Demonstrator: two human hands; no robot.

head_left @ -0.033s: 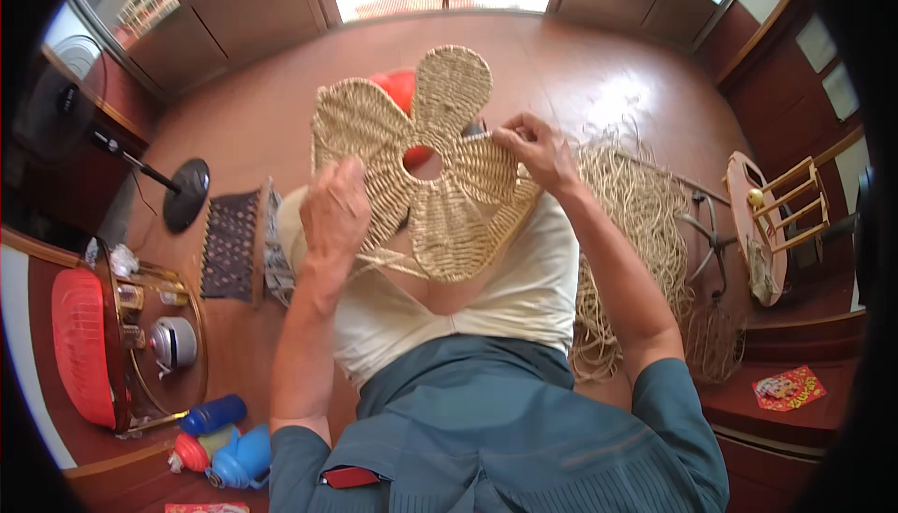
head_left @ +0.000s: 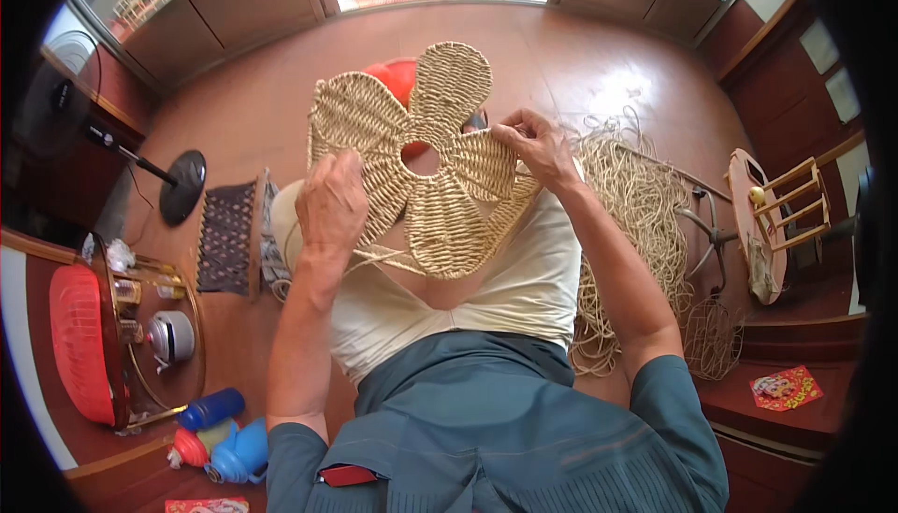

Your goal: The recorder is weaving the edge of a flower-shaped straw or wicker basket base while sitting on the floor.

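A flower-shaped woven straw piece [head_left: 449, 232], with broad petals around a round central hole, is held up over my lap. My left hand [head_left: 332, 204] is closed on the lower edge of its left petal, and a strand of straw cord [head_left: 383, 257] runs beside that hand. At the opposite side, the thumb and fingers of my right hand [head_left: 538, 146] pinch the tip of the right petal. Behind the petals sits something red [head_left: 398, 75], mostly hidden. The fingertips of my left hand are turned away from view.
A big heap of loose straw cord [head_left: 631, 232] lies on the floor to my right, beside a metal stand [head_left: 708, 237]. On my left are a dark woven stool [head_left: 226, 237], a fan base [head_left: 182, 187], a tray table with a kettle [head_left: 171, 337], and several flasks [head_left: 238, 455].
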